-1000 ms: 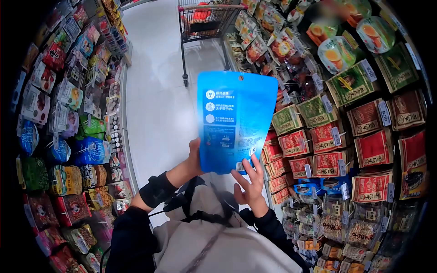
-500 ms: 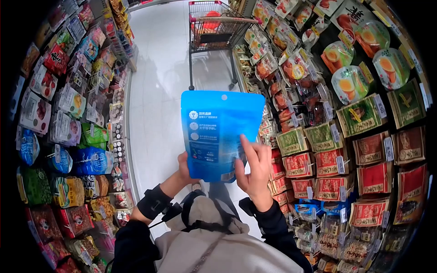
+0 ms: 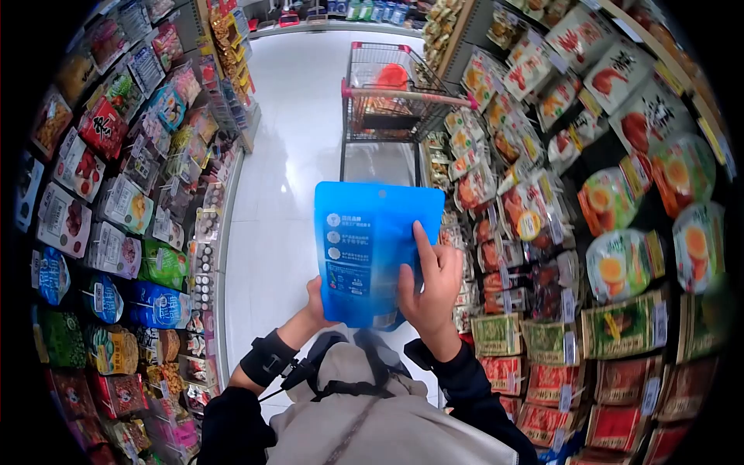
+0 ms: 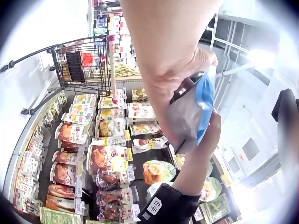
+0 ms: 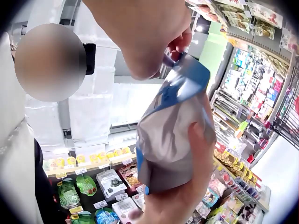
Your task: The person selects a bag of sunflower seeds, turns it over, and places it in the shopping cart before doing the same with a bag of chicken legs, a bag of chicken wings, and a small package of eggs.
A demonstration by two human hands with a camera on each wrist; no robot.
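Note:
A blue stand-up pouch (image 3: 360,267) with white print and a round hang hole is held upright in front of the person's body. My left hand (image 3: 311,306) grips its lower left edge, thumb at the front and the other fingers hidden behind. Over the right side of the pouch, my right hand (image 3: 435,298) has its index finger extended against the printed face and its thumb on the face too. Both wrist views show the silvery-grey side of the pouch (image 5: 168,140), with the left hand (image 5: 187,186) around it.
A shopping cart (image 3: 387,116) with a red item inside stands ahead in the aisle. Hanging snack packs (image 3: 128,205) line the left shelf. Egg packs (image 3: 616,263) and red and green bags (image 3: 624,325) fill the right one. Pale floor (image 3: 283,155) runs between.
My right index finger has come onto the pouch's face and moved up along it, the hand having been lower before. The head view has tilted up, showing more of the aisle and cart.

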